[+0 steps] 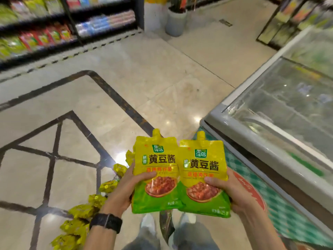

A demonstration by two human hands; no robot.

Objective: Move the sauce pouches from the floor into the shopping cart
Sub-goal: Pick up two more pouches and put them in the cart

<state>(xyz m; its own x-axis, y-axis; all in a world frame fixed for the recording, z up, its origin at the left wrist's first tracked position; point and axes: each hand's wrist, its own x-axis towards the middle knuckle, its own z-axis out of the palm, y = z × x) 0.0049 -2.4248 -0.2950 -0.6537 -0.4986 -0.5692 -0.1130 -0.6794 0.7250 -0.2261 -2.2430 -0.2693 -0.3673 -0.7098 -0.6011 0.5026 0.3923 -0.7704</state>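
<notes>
I hold two yellow-and-green sauce pouches upright side by side in front of me, spouts up. My left hand (126,186) grips the left pouch (156,170) with its thumb across the front. My right hand (234,193) grips the right pouch (202,177) the same way. Several more yellow pouches (81,221) lie in a row on the tiled floor at my lower left, partly hidden behind my left forearm. No shopping cart is in view.
A glass-topped chest freezer (281,112) runs along the right, with a green checked mat (281,210) at its foot. Stocked shelves (45,33) line the far left. A white planter (175,22) stands at the back. My shoes (147,222) are below the pouches.
</notes>
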